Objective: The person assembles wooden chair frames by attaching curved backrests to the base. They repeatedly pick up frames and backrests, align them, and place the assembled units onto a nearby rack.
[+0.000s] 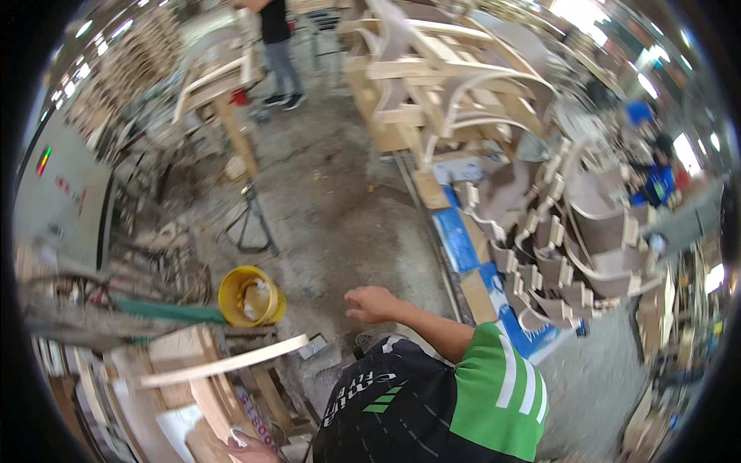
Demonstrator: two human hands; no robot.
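My right hand (372,305) is out in front of my body above the concrete floor, its fingers loosely apart and nothing in them. Low in the picture, my left hand (253,447) is closed around the near end of a pale wooden piece (210,405); the lower edge cuts off part of this hand. Something whitish shows at its fingers, too blurred to name. Across the far end of that piece runs a slim, curved wooden strip (231,363). Whether the two are joined I cannot tell. Beneath them are stacked wooden parts (174,347).
A yellow bucket (270,305) with scraps stands beyond the strip, near a black metal stand (251,224). Curved plywood parts (540,270) are stacked on the right, below wooden frames (455,85). A grey cabinet (62,193) stands left. One person (279,54) is far ahead, another (656,174) far right.
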